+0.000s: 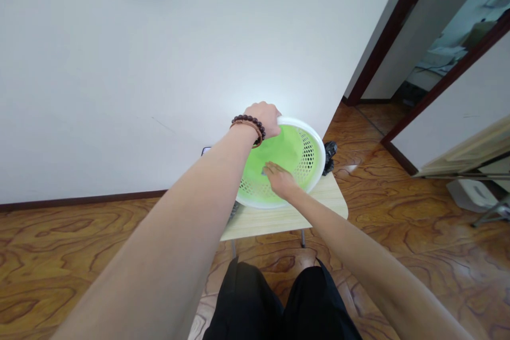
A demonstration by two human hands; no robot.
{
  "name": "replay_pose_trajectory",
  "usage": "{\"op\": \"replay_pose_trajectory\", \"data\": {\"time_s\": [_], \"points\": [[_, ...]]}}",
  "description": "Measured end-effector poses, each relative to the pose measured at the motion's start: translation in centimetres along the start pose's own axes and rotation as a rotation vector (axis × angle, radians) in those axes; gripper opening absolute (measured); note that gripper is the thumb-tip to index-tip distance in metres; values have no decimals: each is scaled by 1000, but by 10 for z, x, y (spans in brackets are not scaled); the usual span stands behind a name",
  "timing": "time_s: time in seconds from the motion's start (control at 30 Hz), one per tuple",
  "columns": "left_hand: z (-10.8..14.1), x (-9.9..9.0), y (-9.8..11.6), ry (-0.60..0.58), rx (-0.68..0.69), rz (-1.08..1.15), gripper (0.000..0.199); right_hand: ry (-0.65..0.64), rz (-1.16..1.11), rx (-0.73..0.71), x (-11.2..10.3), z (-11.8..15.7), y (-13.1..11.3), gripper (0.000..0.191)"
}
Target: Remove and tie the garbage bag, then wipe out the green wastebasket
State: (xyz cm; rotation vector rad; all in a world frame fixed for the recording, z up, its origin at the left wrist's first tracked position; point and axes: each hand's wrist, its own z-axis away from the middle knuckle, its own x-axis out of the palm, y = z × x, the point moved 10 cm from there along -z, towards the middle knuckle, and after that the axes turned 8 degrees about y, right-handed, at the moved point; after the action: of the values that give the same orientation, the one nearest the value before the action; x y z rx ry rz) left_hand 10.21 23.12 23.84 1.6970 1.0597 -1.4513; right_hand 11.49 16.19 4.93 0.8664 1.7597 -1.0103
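Observation:
A round plastic basket (307, 155), green inside with a white rim and perforated walls, stands on a small light-wood table (274, 223). My left hand (266, 117), with a dark bead bracelet (255, 123) at the wrist, is closed over the basket's far rim. My right hand (281, 180) reaches inside, low over the green bottom. Its fingers are pressed together, and a small pale edge (263, 171) shows at the fingertips, too little of it to name. My left forearm hides part of the basket's left side.
A black plastic bag (330, 156) lies against the basket's right side. A dark-edged flat object (205, 150) peeks out behind my left forearm. The white wall (139, 74) rises right behind the table. At the right is a doorway with a dark frame (392, 21).

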Motion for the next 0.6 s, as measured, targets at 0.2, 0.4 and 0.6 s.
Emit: {"op": "replay_pose_trajectory", "data": {"time_s": [0.2,0.4,0.6], "points": [[1,0,-2,3,-6,15,42,-96,3,120,46,22,2,55],[-1,3,-3,-14,-16,32,45,-78,-81,-64,22,67,-20,56],[-5,0,-5,57,-47,97,67,-50,-148,-106,9,93,-24,56]]}}
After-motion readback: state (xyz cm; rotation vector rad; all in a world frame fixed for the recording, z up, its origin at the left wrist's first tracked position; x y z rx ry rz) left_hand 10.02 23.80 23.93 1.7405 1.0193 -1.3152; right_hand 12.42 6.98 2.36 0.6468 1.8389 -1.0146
